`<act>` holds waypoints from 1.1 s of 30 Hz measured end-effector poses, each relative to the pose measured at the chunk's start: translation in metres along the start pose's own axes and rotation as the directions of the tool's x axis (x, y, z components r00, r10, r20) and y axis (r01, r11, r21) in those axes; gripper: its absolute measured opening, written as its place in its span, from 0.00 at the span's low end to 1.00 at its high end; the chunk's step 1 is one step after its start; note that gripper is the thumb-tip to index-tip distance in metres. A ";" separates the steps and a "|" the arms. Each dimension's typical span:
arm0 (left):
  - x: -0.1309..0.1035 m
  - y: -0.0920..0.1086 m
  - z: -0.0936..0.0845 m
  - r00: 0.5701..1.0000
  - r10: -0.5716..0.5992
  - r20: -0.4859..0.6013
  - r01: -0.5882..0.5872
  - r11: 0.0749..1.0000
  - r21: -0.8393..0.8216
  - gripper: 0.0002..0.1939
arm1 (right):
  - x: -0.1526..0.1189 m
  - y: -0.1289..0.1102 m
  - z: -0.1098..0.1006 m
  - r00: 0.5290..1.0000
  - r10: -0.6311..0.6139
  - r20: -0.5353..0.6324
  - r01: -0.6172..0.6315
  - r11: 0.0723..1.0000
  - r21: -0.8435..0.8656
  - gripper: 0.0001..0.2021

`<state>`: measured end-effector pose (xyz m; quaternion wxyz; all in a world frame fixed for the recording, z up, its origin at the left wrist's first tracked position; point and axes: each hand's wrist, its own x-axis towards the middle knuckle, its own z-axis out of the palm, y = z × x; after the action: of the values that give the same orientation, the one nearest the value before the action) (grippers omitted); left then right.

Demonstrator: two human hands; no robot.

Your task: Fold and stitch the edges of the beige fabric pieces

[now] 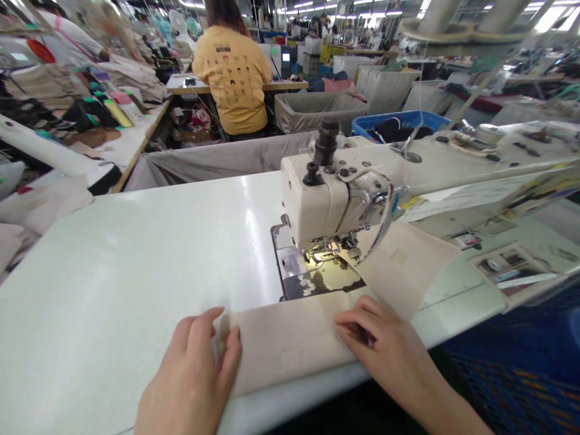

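A folded strip of beige fabric (290, 338) lies along the table's front edge, just in front of the sewing machine's needle plate (324, 257). At its left end, my left hand (194, 362) curls thumb and forefinger around the fabric's edge. My right hand (385, 338) pinches the strip's right end between thumb and fingers. A faint square patch shows on the strip. Beyond my right hand, a second beige fabric piece (403, 260) with a small square on it lies beneath the arm of the sewing machine (317, 199). The lit needle area has no fabric over its middle.
Pale green tabletop (136, 254) stretches to the left, with beige cloth (40, 205) at its far left edge. Behind stand a grey cloth-lined bin (217, 157) and a blue basket (403, 124). A co-worker in a yellow shirt (233, 78) sits facing away. A blue crate (521, 374) stands lower right.
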<state>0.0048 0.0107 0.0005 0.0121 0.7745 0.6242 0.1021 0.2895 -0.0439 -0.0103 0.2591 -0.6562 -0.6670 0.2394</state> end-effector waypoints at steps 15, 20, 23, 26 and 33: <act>0.111 0.042 0.006 0.869 0.469 0.157 -0.476 0.879 0.011 0.21 | 0.018 -0.009 0.022 0.955 -0.289 -0.074 0.256 0.921 -0.292 0.09; 0.153 0.045 0.021 0.774 0.612 0.161 -0.601 0.791 -0.117 0.18 | 0.023 -0.015 0.027 0.969 -0.239 -0.059 0.214 0.937 -0.275 0.08; 0.168 0.042 0.023 0.707 0.693 0.138 -0.669 0.720 -0.184 0.18 | 0.025 -0.015 0.030 0.973 -0.220 -0.073 0.192 0.941 -0.277 0.10; 0.174 0.042 0.023 0.684 0.723 0.101 -0.697 0.688 -0.204 0.19 | 0.025 -0.014 0.033 0.974 -0.209 -0.085 0.177 0.942 -0.285 0.10; 0.180 0.043 0.025 0.687 0.721 0.093 -0.696 0.689 -0.203 0.18 | 0.031 -0.015 0.033 0.977 -0.202 -0.069 0.172 0.937 -0.305 0.07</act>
<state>0.0869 0.1779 0.0078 0.0821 0.9579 0.2628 0.0813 0.2563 -0.0131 -0.0239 0.2119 -0.6322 -0.7412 0.0777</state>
